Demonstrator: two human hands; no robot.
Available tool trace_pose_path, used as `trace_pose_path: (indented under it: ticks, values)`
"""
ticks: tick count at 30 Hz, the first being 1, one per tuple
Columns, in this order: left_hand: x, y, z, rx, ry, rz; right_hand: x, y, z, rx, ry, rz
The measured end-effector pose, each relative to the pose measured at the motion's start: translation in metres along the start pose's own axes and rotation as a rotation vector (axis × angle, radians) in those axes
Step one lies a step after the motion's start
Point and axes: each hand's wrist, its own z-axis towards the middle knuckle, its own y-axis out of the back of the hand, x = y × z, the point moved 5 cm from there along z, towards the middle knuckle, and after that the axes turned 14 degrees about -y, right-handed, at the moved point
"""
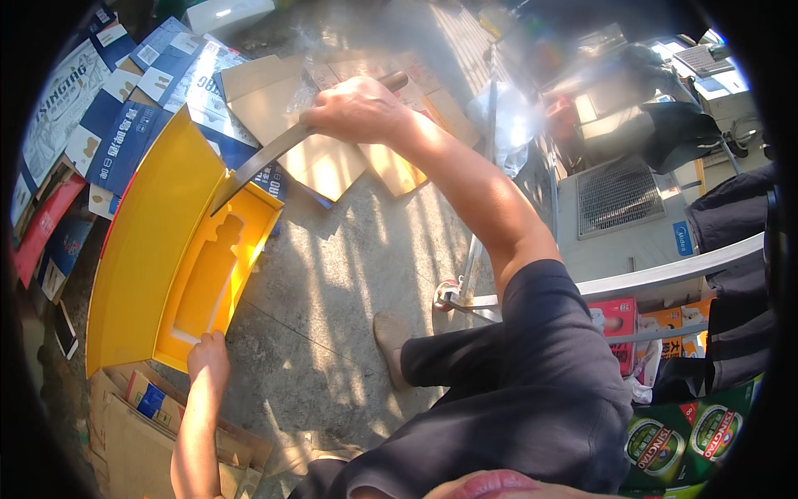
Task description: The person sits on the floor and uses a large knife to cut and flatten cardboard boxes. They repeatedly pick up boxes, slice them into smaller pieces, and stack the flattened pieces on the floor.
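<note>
In my right hand (358,111) is a long knife (265,161), gripped by its wooden handle, with the blade slanting down to the left. The tip of the blade is at the far end of an open yellow gift box (206,280), near where its tray meets the lid (140,256). Inside the tray lies an insert with a bottle-shaped recess (209,274); no bottle is in it. My left hand (210,362) holds the box's near edge, its fingers curled over the rim.
Flattened blue-and-white cartons (134,118) and brown cardboard sheets (324,162) cover the ground ahead. Folded cardboard (143,436) stands at lower left. A wheeled metal frame (464,293) is to the right, near an air-conditioner unit (623,199) and green beer cartons (686,430).
</note>
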Motion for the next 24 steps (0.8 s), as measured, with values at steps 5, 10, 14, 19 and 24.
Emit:
trace_pose_path:
  ticks: [5, 10, 14, 19, 24]
  values:
    - [-0.051, -0.004, 0.020, -0.238, 0.123, -0.311, -0.021, 0.011, -0.038, -0.015, -0.348, 0.498]
    - [-0.118, 0.012, 0.093, -0.440, 0.453, -0.830, 0.057, -0.041, -0.092, 0.506, -0.805, 1.503]
    - [-0.139, 0.017, 0.107, -0.206, 0.240, -1.168, 0.084, -0.039, -0.117, 0.508, -0.888, 1.733]
    - [-0.107, -0.009, 0.055, 0.016, -0.425, 0.044, 0.066, -0.041, -0.139, 0.724, -0.931, 1.456]
    - [-0.100, -0.009, 0.064, -0.176, -0.486, 0.452, 0.077, -0.046, -0.178, 0.909, -0.838, 1.217]
